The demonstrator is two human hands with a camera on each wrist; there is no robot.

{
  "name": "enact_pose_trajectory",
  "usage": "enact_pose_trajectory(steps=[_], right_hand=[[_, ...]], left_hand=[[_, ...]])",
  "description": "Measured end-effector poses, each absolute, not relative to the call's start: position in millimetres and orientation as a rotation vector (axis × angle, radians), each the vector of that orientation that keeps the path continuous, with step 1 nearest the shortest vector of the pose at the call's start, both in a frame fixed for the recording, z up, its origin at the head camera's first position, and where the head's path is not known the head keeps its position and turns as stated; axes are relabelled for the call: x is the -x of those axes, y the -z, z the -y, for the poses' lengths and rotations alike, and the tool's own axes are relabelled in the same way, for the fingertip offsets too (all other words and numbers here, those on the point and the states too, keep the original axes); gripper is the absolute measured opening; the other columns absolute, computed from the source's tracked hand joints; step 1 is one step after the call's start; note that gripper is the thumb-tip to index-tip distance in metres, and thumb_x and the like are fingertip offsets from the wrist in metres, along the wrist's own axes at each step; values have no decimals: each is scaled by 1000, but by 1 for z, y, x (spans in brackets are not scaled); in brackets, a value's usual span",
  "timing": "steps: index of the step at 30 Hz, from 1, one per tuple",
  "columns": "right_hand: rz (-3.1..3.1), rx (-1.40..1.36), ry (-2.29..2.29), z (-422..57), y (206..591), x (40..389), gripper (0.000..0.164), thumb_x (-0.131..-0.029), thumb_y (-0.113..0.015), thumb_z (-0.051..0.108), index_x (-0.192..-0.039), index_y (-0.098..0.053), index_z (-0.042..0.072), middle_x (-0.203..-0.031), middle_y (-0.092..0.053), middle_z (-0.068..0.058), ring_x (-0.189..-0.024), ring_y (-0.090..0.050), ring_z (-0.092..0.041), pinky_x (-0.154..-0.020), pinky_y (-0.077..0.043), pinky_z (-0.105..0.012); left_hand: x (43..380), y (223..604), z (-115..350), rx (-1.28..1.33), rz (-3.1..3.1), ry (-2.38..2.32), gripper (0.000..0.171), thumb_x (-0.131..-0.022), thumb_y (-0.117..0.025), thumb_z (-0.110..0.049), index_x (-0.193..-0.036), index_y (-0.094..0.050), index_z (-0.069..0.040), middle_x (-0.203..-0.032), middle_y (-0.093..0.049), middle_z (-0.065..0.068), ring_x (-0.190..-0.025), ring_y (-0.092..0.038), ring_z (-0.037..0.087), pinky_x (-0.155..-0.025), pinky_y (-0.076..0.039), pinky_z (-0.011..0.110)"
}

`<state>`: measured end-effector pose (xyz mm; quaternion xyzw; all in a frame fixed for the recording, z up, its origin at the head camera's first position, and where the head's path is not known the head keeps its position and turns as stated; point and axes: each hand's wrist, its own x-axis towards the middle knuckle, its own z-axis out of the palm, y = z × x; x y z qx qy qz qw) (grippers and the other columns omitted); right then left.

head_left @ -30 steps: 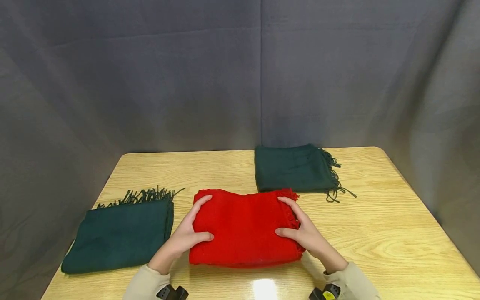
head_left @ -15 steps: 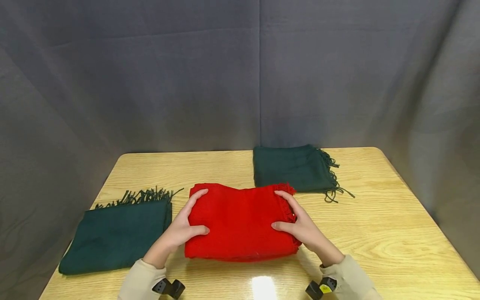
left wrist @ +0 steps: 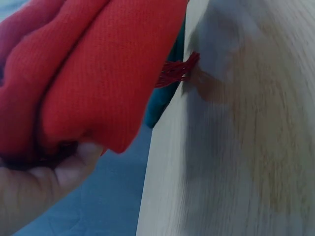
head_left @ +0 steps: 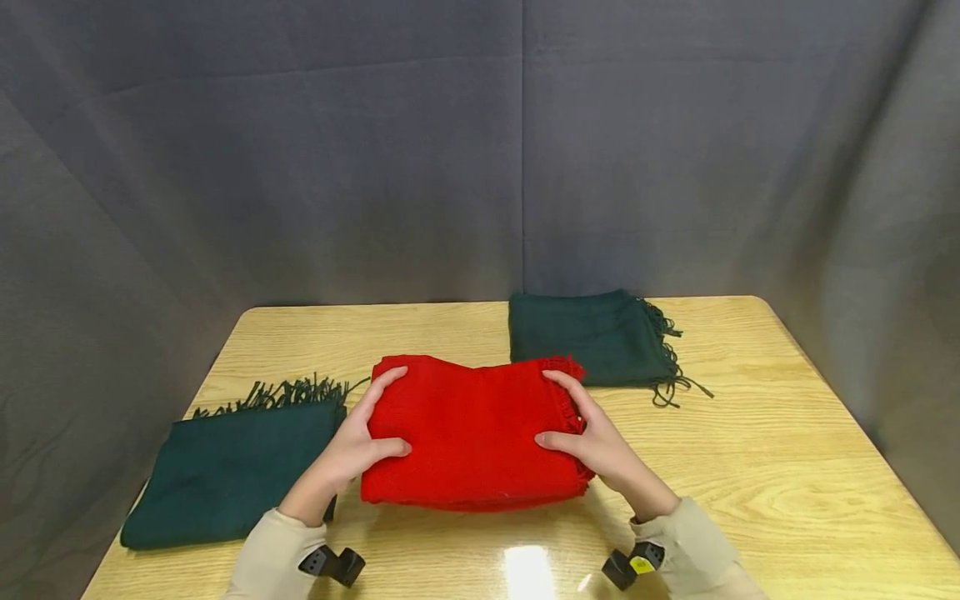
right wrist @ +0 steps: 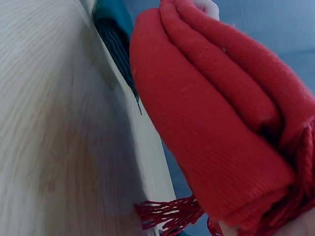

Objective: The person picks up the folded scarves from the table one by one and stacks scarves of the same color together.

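Observation:
A folded red scarf (head_left: pixel 472 433) with fringe along its right end is held between both hands, raised off the table, as the wrist views show. My left hand (head_left: pixel 358 443) grips its left end, thumb on the upper face; the left wrist view shows the thumb side of that hand (left wrist: pixel 54 179) against the thick folds. At the fringed end my right hand (head_left: pixel 600 442) grips it the same way, thumb on top. The other fingers are partly hidden under the cloth. Loose red fringe (right wrist: pixel 170 211) dangles below the scarf in the right wrist view.
A folded dark green scarf (head_left: pixel 232 475) lies on the left of the wooden table (head_left: pixel 765 467), fringe pointing away. Another dark green one (head_left: pixel 588 337) lies at the back, right of centre, fringe to the right. A grey curtain (head_left: pixel 480 167) hangs behind the table.
Both hands have lifted the red scarf and shifted it slightly left and upward in the head view. The two green scarves have stayed in place.

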<state>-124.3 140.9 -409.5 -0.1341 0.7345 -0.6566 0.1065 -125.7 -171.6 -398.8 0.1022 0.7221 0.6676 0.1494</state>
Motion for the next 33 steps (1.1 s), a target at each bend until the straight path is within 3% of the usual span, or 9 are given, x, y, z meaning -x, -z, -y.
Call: enact_pose_trajectory(steps=[14, 33], right_hand=[[-2144, 340, 1957, -129, 402, 135, 72, -77, -66, 3, -137, -33, 23, -128, -40, -13, -103, -50, -28, -77, -48, -38], [-2147, 344, 2000, -116, 388, 160, 72, -76, -66, 0, -137, -34, 22, -130, -39, -10, -108, -45, -27, -80, -46, -36]], left_hand=[[136, 391, 180, -328, -2186, -1916, 83, -71, -60, 10, -140, -29, -24, -130, -33, 15, -105, -41, 33, -71, -50, 40], [157, 371, 187, -243, -2209, -1901, 88, -68, -64, 7, -141, -26, -24, -131, -33, 16, -108, -40, 35, -72, -51, 40]])
